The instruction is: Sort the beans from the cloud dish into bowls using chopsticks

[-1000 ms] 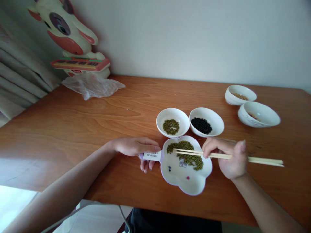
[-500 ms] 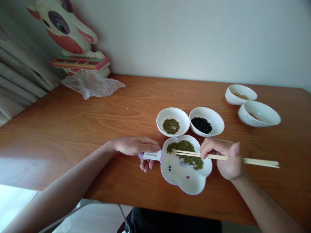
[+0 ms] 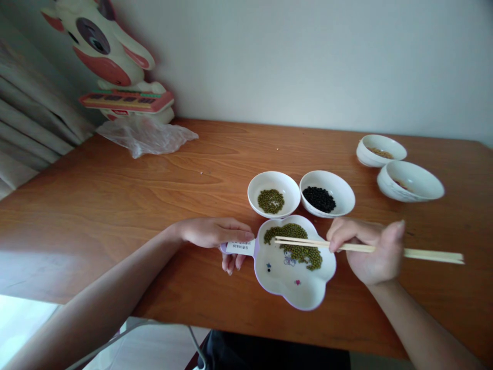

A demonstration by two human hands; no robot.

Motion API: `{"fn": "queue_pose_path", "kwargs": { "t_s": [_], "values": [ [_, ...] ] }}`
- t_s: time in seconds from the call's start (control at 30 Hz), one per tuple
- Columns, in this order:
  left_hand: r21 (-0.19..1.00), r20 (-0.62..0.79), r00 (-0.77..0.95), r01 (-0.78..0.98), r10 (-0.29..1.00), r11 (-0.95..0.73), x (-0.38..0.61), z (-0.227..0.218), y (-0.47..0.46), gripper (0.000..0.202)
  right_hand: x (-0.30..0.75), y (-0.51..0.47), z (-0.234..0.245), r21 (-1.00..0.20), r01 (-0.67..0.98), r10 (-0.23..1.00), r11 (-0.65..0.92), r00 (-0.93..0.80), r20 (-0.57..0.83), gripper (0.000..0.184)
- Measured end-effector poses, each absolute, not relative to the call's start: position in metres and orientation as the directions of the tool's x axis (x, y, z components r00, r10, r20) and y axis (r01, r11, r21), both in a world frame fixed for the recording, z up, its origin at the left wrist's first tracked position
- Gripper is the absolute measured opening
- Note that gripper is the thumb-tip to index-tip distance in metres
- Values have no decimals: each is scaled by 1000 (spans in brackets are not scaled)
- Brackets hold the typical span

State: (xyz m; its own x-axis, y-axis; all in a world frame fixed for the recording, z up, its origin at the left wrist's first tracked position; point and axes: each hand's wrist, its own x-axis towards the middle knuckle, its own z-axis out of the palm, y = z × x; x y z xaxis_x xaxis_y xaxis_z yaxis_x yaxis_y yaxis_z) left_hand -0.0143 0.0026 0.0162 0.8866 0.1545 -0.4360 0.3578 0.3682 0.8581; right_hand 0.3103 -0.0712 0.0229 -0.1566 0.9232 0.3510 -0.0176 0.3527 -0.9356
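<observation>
A flower-shaped white dish (image 3: 304, 293) with a purple rim lies near the table's front edge and holds a pile of green beans (image 3: 298, 246). My left hand (image 3: 215, 232) pinches the dish's labelled handle (image 3: 241, 247) at its left side. My right hand (image 3: 370, 252) is closed on a pair of wooden chopsticks (image 3: 427, 254), whose tips lie over the green beans. Just behind the dish stand a small white bowl of green beans (image 3: 273, 195) and a white bowl of black beans (image 3: 327, 194).
Two more white bowls (image 3: 408, 181) sit at the far right of the wooden table (image 3: 115, 205). A crumpled clear plastic bag (image 3: 146, 136) and a cartoon toy with a keyboard (image 3: 115, 67) stand at the back left by the wall. Curtains hang at the left.
My right hand shifted slightly right with the chopsticks, after first edging left; the tips stay over the green beans. My left hand has not moved.
</observation>
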Motion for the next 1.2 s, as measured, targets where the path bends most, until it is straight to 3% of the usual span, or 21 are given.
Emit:
{"fn": "queue_pose_path", "kwargs": {
  "t_s": [0.17, 0.37, 0.53, 0.7, 0.83, 0.97, 1.07, 1.2],
  "values": [
    [856, -444, 881, 361, 167, 370, -14, 17, 2, 40, 322, -66, 32, -894, -103, 900, 437, 48, 434, 85],
    [859, -440, 884, 363, 158, 363, -14, 17, 2, 41, 322, -62, 32, -873, -90, 857, 479, 264, 443, 78],
    [856, -436, 884, 352, 165, 379, -14, 16, 2, 41, 320, -59, 24, -918, -38, 901, 394, 211, 378, 78],
    [836, -425, 898, 342, 114, 429, -16, 7, 8, 38, 320, -57, 26, -889, -18, 872, 457, 208, 444, 77],
    [799, -385, 921, 359, -48, 482, -11, 2, 20, 41, 318, -53, 33, -874, -27, 868, 485, 135, 478, 77],
    [809, -381, 892, 448, -241, 380, 0, 2, 34, 43, 315, -38, 49, -875, -77, 878, 478, -2, 479, 80],
    [845, -370, 889, 443, -271, 299, 7, 3, 42, 42, 312, -26, 62, -899, -92, 892, 427, -119, 436, 84],
    [834, -403, 861, 486, -312, 263, 12, 5, 46, 42, 311, -27, 65, -890, -102, 880, 444, -134, 455, 86]
  ]
}}
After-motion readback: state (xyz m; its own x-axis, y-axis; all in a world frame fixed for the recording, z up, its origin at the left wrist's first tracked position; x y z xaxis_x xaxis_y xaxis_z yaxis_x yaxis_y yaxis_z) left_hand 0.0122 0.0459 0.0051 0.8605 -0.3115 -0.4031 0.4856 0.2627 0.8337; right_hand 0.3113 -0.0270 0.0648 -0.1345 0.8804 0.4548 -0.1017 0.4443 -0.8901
